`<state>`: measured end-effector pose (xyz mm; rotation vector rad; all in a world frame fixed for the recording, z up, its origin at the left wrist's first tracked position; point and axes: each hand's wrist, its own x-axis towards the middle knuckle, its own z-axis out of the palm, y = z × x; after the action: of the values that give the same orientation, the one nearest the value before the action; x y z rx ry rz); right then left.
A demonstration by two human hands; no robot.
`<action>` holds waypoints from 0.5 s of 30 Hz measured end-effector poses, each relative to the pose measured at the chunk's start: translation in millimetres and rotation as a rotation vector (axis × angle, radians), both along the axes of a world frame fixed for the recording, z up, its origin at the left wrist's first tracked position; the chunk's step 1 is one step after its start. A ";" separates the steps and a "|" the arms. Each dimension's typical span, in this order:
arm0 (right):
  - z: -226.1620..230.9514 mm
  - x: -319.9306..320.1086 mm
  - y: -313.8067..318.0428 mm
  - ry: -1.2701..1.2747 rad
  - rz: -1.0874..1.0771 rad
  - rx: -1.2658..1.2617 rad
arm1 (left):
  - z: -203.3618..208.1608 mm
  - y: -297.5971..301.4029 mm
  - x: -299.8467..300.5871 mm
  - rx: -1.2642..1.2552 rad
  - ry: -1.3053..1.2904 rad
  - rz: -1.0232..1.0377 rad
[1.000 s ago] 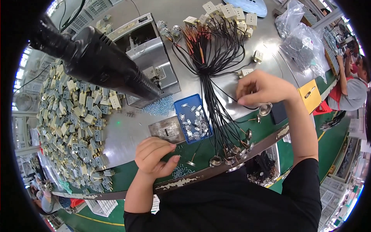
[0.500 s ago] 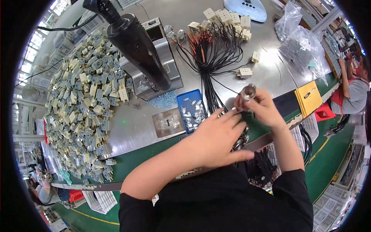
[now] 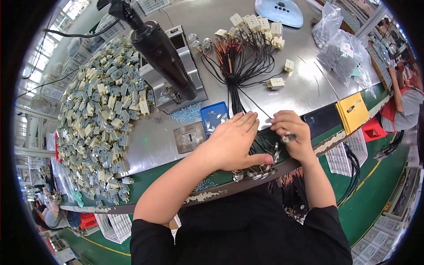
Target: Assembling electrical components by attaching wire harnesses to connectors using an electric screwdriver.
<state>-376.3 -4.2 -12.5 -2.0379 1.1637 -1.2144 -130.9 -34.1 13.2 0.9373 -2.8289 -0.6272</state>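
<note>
Workbench with black cable bundle

The bundle stretches down the bench toward its near edge. The left hand lies flat over the lower strands, fingers straight, thumb spread wide. The right hand, just beside it, curls closed, holding a round metal fitting.

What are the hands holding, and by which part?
The right hand seems to hold a black wire by its end, at the round metal piece; the left hand lies over the wire bundle, grip unclear.
</note>
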 end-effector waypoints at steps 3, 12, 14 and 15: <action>-1.4 -5.5 19.1 0.096 0.058 -0.061 | 4.4 1.2 1.8 -0.010 -0.041 -0.006; 39.0 8.4 0.3 -0.013 0.312 -0.095 | 25.0 -3.9 22.0 0.059 0.255 -0.031; 64.2 24.8 -15.1 0.072 0.356 -0.071 | 54.4 -1.2 44.6 0.204 0.381 0.065; 74.1 37.3 -24.1 0.154 0.404 -0.052 | 63.1 1.9 57.4 0.344 0.503 0.165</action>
<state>-339.0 -28.2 61.5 -2.2964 0.7355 -0.9102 -73.4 -32.2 76.3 0.8894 -2.2177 -1.1623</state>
